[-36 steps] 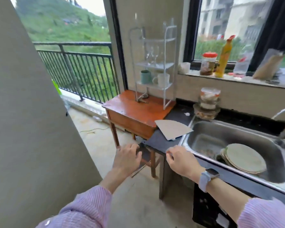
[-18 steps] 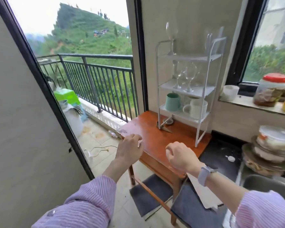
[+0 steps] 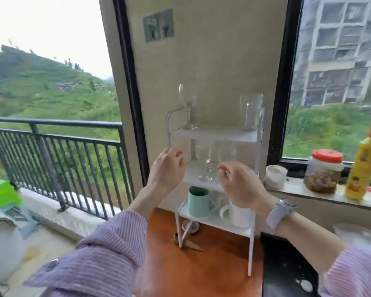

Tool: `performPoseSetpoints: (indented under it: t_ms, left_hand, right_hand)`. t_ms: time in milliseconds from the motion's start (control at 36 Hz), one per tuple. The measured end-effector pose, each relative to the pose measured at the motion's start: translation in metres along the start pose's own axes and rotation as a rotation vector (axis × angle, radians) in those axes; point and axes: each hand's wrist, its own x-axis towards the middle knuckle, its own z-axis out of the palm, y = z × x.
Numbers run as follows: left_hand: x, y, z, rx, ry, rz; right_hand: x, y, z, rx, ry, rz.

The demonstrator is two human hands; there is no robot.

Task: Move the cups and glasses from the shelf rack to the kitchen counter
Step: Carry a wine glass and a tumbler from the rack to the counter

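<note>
Fingers loosely curled, both hands empty: left hand (image 3: 167, 168) at the shelf rack's (image 3: 214, 136) left edge, right hand (image 3: 238, 183) before its middle tier. Stemmed glass (image 3: 187, 103) and tumbler (image 3: 250, 112) stand on top; mugs (image 3: 198, 201) on the bottom tier.

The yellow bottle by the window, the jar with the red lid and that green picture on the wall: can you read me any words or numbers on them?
None can be read.
Yellow plastic bottle with orange cap: its label has a picture and print, too blurred to read.
Clear jar with red lid: no readable label.
Green wall plate: shapes only, no readable words.
</note>
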Motion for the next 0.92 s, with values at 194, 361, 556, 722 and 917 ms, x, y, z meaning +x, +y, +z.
performPoseSetpoints:
  t_ms: [194,361,556,722,917]
  left_hand:
    - [0.107,0.0,0.019,-0.141,-0.047,0.109]
    - [0.167,-0.007,0.051,-0.197,-0.151,-0.005]
    - [0.212,-0.014,0.074,-0.386,-0.187,-0.135]
    - [0.235,-0.013,0.083,-0.624,-0.071,-0.177]
    - [0.245,-0.008,0.089,-0.809,0.014,-0.206]
  right_hand:
    - [0.083,-0.01,-0.018,-0.058,0.357,0.118]
    - [0.136,-0.002,-0.016,-0.126,0.395,0.315]
    - [0.176,0.016,-0.015,0.237,0.51,0.544]
    - [0.195,0.026,-0.019,0.331,0.496,0.571]
    - [0.213,0.03,-0.028,0.683,0.47,0.693]
